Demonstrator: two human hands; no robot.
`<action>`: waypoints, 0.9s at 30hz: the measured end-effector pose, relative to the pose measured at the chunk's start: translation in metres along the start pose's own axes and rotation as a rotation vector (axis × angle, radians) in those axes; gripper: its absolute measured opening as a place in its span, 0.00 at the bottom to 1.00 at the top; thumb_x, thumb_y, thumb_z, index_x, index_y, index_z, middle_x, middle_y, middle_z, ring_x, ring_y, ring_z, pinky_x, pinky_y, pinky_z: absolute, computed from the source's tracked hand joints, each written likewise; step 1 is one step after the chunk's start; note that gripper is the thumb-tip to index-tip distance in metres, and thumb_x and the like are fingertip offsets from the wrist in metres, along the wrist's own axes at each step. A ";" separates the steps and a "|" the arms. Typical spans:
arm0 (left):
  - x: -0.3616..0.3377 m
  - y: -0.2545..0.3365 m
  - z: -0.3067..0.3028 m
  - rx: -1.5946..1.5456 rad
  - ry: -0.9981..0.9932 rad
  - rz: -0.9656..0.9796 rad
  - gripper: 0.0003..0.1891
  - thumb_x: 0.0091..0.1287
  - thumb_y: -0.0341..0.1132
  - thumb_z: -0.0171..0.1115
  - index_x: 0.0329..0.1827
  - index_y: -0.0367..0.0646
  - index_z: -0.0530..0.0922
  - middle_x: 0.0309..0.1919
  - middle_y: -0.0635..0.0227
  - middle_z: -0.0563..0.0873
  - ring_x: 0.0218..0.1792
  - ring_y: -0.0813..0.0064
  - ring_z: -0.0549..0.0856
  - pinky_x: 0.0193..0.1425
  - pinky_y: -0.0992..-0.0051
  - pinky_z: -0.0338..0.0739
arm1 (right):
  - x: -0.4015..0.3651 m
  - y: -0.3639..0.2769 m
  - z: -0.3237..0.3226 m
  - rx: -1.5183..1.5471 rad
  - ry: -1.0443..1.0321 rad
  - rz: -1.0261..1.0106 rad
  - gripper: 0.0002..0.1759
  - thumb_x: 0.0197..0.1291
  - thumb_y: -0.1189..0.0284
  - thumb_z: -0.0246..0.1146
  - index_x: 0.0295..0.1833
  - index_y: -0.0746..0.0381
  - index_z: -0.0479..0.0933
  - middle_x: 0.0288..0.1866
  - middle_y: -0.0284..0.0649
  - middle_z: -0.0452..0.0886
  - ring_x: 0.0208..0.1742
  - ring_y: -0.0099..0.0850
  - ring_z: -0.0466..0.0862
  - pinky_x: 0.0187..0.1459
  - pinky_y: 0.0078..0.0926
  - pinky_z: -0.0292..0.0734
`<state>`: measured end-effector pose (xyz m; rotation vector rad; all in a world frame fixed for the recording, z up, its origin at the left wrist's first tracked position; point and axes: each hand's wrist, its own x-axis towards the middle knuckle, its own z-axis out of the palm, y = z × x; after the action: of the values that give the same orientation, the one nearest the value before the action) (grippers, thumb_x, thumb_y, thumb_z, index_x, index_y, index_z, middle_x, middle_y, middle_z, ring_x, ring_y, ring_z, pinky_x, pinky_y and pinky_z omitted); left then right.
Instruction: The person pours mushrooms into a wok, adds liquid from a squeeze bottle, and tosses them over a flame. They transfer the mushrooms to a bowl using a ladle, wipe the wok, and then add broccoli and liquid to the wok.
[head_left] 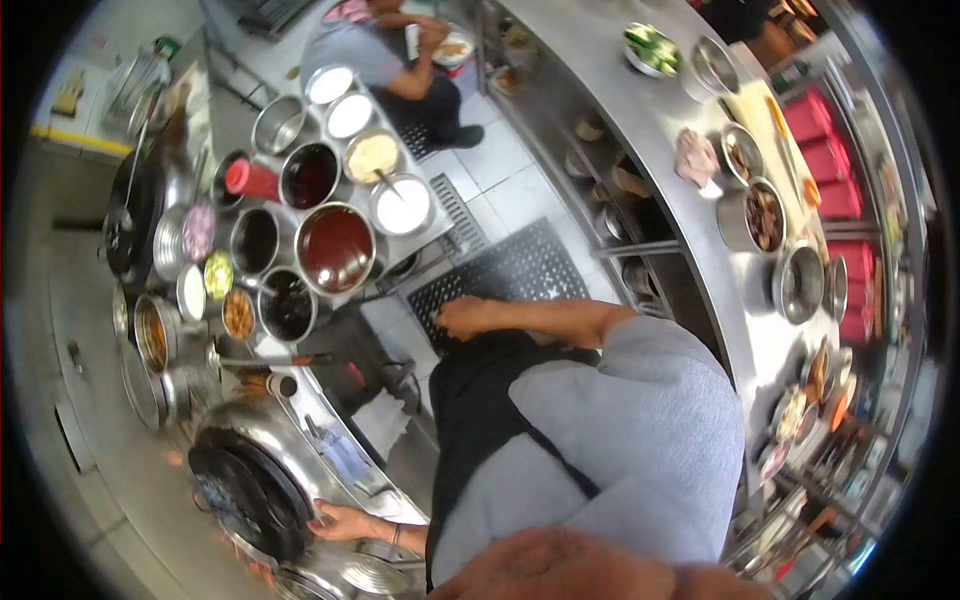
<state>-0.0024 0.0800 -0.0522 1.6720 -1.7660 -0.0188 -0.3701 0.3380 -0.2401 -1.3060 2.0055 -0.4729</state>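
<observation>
Head camera has my left hand point(340, 520) down on the rim of the round black wok point(240, 500) at the stove, fingers spread flat, gripping nothing. My right hand point(465, 318) hangs well apart from it, curled above the black perforated floor mat point(520, 270), near the round steel pot of dark sauce point(290, 305). Whether it holds anything I cannot tell.

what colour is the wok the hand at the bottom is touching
Black: the wok looks dark all over its inside. It shows best in the head view.
</observation>
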 end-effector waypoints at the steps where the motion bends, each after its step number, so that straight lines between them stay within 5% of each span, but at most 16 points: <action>1: 0.009 0.022 0.005 -0.202 -0.020 -0.014 0.32 0.69 0.44 0.68 0.65 0.26 0.71 0.56 0.40 0.82 0.58 0.49 0.83 0.64 0.58 0.77 | -0.008 0.001 -0.002 0.009 -0.018 0.066 0.14 0.58 0.68 0.66 0.48 0.64 0.83 0.46 0.53 0.86 0.49 0.52 0.87 0.45 0.48 0.85; 5: 0.039 0.090 0.046 -0.612 -0.147 0.113 0.20 0.73 0.34 0.64 0.62 0.30 0.76 0.55 0.49 0.84 0.53 0.61 0.85 0.61 0.66 0.79 | -0.033 0.016 0.017 -0.003 -0.038 0.221 0.19 0.59 0.68 0.65 0.55 0.61 0.79 0.42 0.53 0.86 0.49 0.50 0.86 0.45 0.45 0.84; 7: 0.044 0.128 0.059 -0.731 -0.259 0.236 0.18 0.74 0.31 0.62 0.62 0.31 0.76 0.54 0.53 0.84 0.53 0.64 0.85 0.60 0.67 0.79 | -0.043 0.039 0.055 -0.031 0.155 0.253 0.10 0.55 0.69 0.66 0.38 0.66 0.85 0.37 0.54 0.87 0.41 0.51 0.89 0.40 0.46 0.86; 9: 0.025 0.174 0.064 -0.889 -0.457 0.275 0.15 0.74 0.28 0.60 0.61 0.32 0.77 0.53 0.56 0.84 0.52 0.67 0.83 0.60 0.69 0.78 | -0.069 0.035 0.067 0.027 0.312 0.414 0.10 0.56 0.70 0.66 0.37 0.66 0.84 0.37 0.55 0.87 0.39 0.52 0.89 0.40 0.47 0.85; 12: -0.015 0.220 0.076 -1.192 -0.816 0.381 0.13 0.71 0.24 0.60 0.57 0.34 0.78 0.48 0.62 0.85 0.50 0.73 0.83 0.59 0.74 0.76 | -0.113 0.027 0.078 0.277 0.226 0.698 0.15 0.61 0.69 0.62 0.49 0.67 0.81 0.44 0.55 0.85 0.49 0.55 0.85 0.49 0.49 0.81; 14: -0.042 0.235 0.068 -1.213 -1.125 0.438 0.13 0.69 0.24 0.62 0.55 0.34 0.79 0.46 0.63 0.84 0.48 0.73 0.83 0.56 0.73 0.77 | -0.136 0.008 0.092 0.377 0.211 0.843 0.17 0.61 0.68 0.62 0.51 0.67 0.81 0.46 0.56 0.85 0.50 0.55 0.85 0.51 0.49 0.81; 18: -0.075 0.238 0.057 -0.992 -1.536 0.956 0.13 0.66 0.27 0.66 0.52 0.33 0.80 0.45 0.56 0.84 0.49 0.61 0.84 0.55 0.65 0.78 | -0.179 -0.053 0.106 0.253 0.187 0.979 0.18 0.62 0.66 0.60 0.53 0.65 0.81 0.49 0.55 0.85 0.51 0.54 0.85 0.53 0.49 0.80; 23: -0.102 0.202 0.083 -0.822 -1.846 1.156 0.15 0.64 0.30 0.69 0.51 0.33 0.81 0.43 0.51 0.85 0.44 0.55 0.85 0.51 0.62 0.80 | -0.199 -0.073 0.146 0.361 0.285 0.971 0.19 0.63 0.66 0.59 0.56 0.61 0.80 0.49 0.54 0.85 0.52 0.53 0.84 0.54 0.49 0.78; 27: -0.098 0.193 0.107 -0.559 -1.877 1.346 0.17 0.64 0.32 0.70 0.53 0.33 0.80 0.44 0.49 0.86 0.46 0.52 0.86 0.52 0.61 0.80 | -0.214 -0.070 0.145 0.441 0.374 0.966 0.18 0.62 0.65 0.60 0.55 0.62 0.80 0.49 0.54 0.85 0.52 0.52 0.84 0.53 0.50 0.78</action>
<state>-0.2297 0.1519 -0.0906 -0.7314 -3.1210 -1.6275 -0.1656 0.5102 -0.2234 0.0842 2.3550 -0.6420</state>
